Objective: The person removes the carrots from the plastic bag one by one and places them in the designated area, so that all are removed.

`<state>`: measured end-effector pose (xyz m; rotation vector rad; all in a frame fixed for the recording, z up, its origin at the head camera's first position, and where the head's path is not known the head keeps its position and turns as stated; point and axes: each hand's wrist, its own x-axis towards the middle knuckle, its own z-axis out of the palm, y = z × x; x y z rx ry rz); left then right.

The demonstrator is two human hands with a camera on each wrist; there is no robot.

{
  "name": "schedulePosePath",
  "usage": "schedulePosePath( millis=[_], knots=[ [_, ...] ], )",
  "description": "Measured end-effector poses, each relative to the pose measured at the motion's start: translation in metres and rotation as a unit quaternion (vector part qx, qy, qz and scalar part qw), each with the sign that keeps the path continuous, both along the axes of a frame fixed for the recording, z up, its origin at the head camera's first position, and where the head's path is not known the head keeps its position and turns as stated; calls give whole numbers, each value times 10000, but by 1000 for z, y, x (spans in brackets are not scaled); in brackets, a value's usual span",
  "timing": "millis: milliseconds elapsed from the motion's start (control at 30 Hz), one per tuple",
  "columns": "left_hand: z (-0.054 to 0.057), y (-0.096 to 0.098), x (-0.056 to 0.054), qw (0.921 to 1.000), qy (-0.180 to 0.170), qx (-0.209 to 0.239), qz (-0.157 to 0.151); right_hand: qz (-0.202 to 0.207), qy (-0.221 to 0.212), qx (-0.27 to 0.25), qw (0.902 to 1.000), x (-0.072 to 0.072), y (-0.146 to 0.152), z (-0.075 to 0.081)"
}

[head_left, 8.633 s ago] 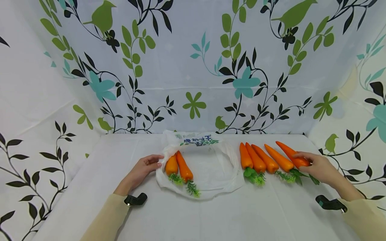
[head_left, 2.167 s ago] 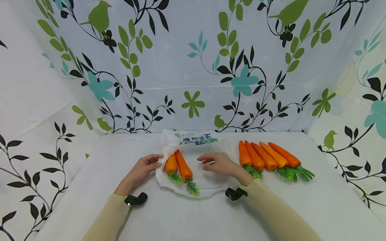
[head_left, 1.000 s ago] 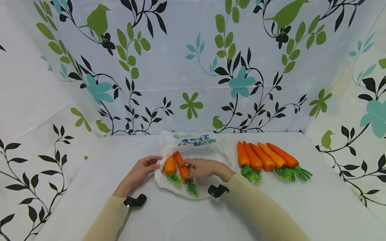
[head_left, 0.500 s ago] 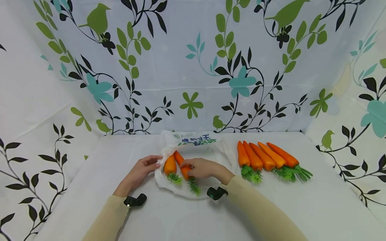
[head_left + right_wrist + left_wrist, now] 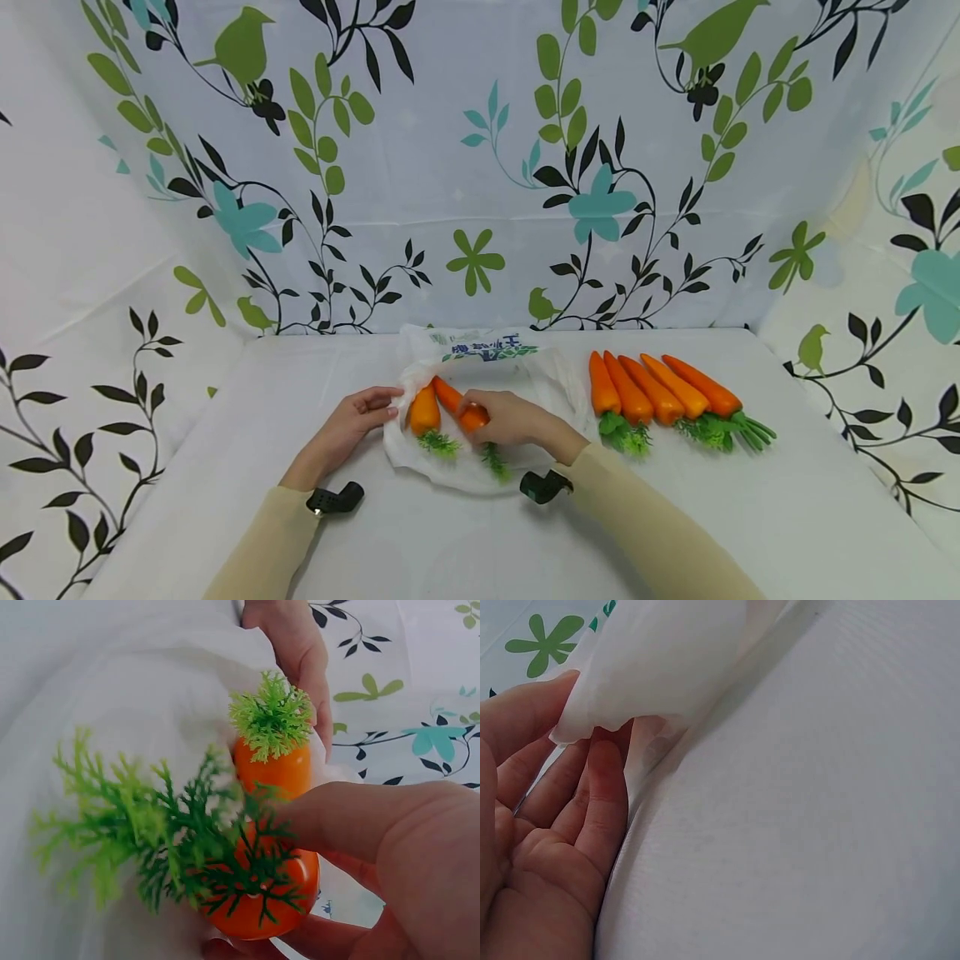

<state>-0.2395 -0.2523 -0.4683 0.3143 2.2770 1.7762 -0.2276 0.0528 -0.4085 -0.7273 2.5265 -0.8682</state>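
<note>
A white plastic bag with blue and green print lies spread on the table, its mouth toward me. My left hand pinches the bag's left edge; the left wrist view shows the thin film between thumb and fingers. Two toy carrots with green tops lie inside. The left one, a lighter orange carrot, rests beside the bag's left wall. My right hand grips the other, redder carrot near its thick end. In the right wrist view, its leafy top sticks out past the thumb.
Several more toy carrots lie side by side on the white table, right of the bag, tips pointing away. A patterned cloth hangs upright behind the table. Each wrist wears a black device.
The right hand left the carrot row at right, came over the bag and took hold of the redder carrot. That carrot's leafy end has swung slightly right. The left hand stays put.
</note>
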Motion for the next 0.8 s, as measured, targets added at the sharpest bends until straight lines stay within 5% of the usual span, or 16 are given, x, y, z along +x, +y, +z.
schedulePosePath(
  millis=[800],
  knots=[
    [-2, -2, -1, 9999, 63, -145, 28, 24, 420, -331, 9986, 2, 36, -3]
  ],
)
